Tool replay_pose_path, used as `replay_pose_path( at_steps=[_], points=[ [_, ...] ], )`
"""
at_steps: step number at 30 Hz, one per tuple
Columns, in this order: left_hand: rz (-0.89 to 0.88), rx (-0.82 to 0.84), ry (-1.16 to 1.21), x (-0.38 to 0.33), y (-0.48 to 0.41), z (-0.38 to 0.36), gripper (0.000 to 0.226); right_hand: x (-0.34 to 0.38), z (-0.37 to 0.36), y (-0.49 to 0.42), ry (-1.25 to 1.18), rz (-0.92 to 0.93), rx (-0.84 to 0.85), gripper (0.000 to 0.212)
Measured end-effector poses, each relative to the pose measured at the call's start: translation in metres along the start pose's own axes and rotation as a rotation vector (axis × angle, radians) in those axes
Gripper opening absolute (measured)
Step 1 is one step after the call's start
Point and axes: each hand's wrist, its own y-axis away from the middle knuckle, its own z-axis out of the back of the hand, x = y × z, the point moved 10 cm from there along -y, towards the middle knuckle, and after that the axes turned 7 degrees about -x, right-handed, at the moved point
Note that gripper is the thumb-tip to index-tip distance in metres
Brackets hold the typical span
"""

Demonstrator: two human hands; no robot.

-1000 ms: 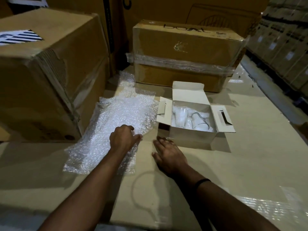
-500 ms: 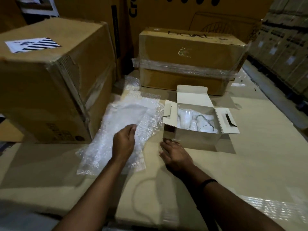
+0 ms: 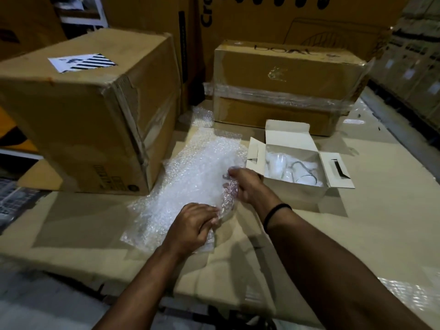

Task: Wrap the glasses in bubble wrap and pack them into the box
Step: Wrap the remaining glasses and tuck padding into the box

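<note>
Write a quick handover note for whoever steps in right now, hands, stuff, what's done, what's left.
Left hand: pinching the near edge of the bubble wrap.
Right hand: gripping the same sheet's right edge, lifted off the cardboard.
Small white box: open, right of the wrap, glasses inside; some look wrapped, at least one bare.
Done: sheet picked up.
Left: probably take out a bare glass, wrap it, put it back, close the flaps.

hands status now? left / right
Left hand: closed, gripping the bubble wrap at its near edge.
Right hand: closed, pinching the same sheet's right edge.
</note>
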Motion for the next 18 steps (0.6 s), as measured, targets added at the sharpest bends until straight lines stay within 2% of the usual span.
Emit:
replay_pose_path(
  at_steps=[5,8,12,15,18],
  points=[
    [0.03,0.031,0.022,0.0,0.003,0.0,0.023,0.024,-0.02,0.047,0.085,0.201,0.231,0.031],
    [0.023,0.035,0.055,-0.012,-0.005,-0.005,0.024,0.042,0.008,0.067,0.004,0.342,0.147,0.026],
    [-0.066,0.077,0.068,-0.04,-0.019,-0.024,0.025,0.039,0.085,0.073,-0.263,0.321,-0.019,0.019],
    [-0.105,0.215,0.067,-0.063,-0.025,-0.055,0.036,0.03,0.152,0.08,-0.43,0.336,-0.132,0.013],
    [-0.115,0.358,0.021,-0.084,-0.028,-0.089,0.043,0.018,0.212,0.095,-0.493,0.354,-0.221,0.028]
  ],
)
